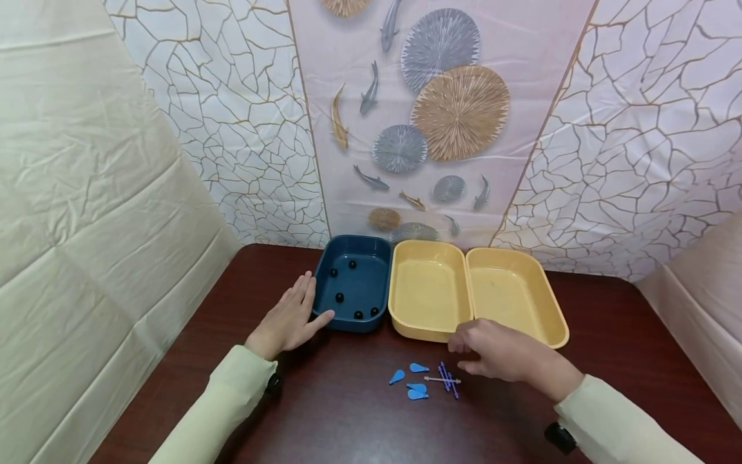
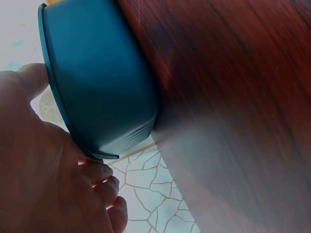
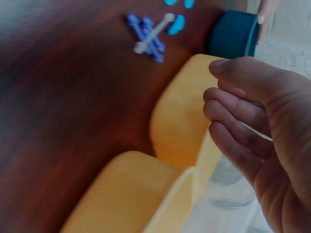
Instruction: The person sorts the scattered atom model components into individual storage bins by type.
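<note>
Head view: mid-frame, two yellow trays stand beside the blue tray, which holds five black balls; light-blue pieces lie below. The right hand covers part of the yellow trays' near edges, its fingers loosely bent, thumb apart, holding nothing. Purple sticks, crossed by a pale one, lie just lower left of its fingertips. The left hand, fingers straight and thumb spread, touches the blue tray's left rim. Dark tabletop stretches from the sticks to the bottom edge.
</note>
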Motion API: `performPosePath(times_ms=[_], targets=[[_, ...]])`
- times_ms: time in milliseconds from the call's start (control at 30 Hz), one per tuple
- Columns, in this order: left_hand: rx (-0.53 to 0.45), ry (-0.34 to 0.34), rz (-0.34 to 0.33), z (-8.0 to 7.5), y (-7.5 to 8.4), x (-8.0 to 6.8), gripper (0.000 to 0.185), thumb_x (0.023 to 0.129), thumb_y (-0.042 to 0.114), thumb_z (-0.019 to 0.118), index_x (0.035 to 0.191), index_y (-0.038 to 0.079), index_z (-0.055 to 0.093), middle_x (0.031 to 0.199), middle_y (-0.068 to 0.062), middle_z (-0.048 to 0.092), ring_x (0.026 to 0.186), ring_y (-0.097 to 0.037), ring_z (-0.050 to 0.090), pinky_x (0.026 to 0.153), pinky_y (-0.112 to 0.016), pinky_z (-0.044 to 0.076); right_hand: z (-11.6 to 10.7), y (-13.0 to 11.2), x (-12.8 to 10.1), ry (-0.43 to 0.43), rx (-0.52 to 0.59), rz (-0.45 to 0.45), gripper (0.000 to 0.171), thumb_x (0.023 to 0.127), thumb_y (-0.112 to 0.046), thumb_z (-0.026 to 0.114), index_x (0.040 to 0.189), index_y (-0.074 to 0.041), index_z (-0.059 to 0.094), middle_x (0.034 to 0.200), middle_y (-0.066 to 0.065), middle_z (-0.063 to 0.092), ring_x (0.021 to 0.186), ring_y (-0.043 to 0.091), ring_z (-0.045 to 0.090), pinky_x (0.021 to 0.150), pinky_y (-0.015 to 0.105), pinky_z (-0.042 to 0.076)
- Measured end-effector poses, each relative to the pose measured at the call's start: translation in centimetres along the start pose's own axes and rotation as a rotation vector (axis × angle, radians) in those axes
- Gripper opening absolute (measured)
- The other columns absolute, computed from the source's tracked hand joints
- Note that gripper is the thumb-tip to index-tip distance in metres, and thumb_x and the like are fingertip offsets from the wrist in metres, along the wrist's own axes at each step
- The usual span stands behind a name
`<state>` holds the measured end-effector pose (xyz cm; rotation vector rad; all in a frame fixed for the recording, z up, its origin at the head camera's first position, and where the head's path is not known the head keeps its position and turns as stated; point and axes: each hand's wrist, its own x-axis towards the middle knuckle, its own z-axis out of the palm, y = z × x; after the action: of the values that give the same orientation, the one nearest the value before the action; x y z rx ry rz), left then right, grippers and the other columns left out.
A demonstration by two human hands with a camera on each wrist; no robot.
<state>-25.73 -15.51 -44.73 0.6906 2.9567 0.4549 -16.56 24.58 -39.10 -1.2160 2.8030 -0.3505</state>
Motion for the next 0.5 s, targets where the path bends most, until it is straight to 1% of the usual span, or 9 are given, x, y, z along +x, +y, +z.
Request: performPosePath(times_ms=[67, 200, 500], targets=[[0.0, -0.001, -0.001, 0.0, 0.0, 0.0, 0.092, 0.108, 0.055, 0.047, 0.166, -0.007, 0.014, 0.177, -0.025, 0.009, 0.164, -0.045, 0.014, 0.133, -0.059, 0.019, 0.6, 0.1, -0.4, -0.01, 0.014, 0.012, 0.014, 0.087, -0.009, 0.083, 0.1, -0.009, 0.077, 0.092, 0.0, 0.074, 0.081, 0.003, 0.062, 0.069, 0.024, 0.057], [0.002, -0.002, -0.003, 0.0, 0.0, 0.0, 0.092, 0.108, 0.055, 0.047, 0.166, -0.007, 0.014, 0.177, -0.025, 0.009, 0.164, -0.045, 0.014, 0.133, -0.059, 0.019, 2.0, 0.5, -0.8, -0.026, 0.04, 0.029, 0.015, 0.087, -0.01, 0.084, 0.1, -0.008, 0.077, 0.091, -0.002, 0.073, 0.08, 0.002, 0.061, 0.069, 0.023, 0.056], [-0.004, -0.003, -0.004, 0.1, -0.1, 0.0, 0.092, 0.108, 0.055, 0.048, 0.166, -0.007, 0.013, 0.177, -0.024, 0.009, 0.164, -0.045, 0.013, 0.133, -0.059, 0.018, 4.2, 1.0, -1.4, -0.006, 0.095, 0.022, 0.012, 0.088, -0.012, 0.083, 0.095, -0.015, 0.074, 0.087, -0.008, 0.068, 0.078, -0.001, 0.059, 0.067, 0.018, 0.053]])
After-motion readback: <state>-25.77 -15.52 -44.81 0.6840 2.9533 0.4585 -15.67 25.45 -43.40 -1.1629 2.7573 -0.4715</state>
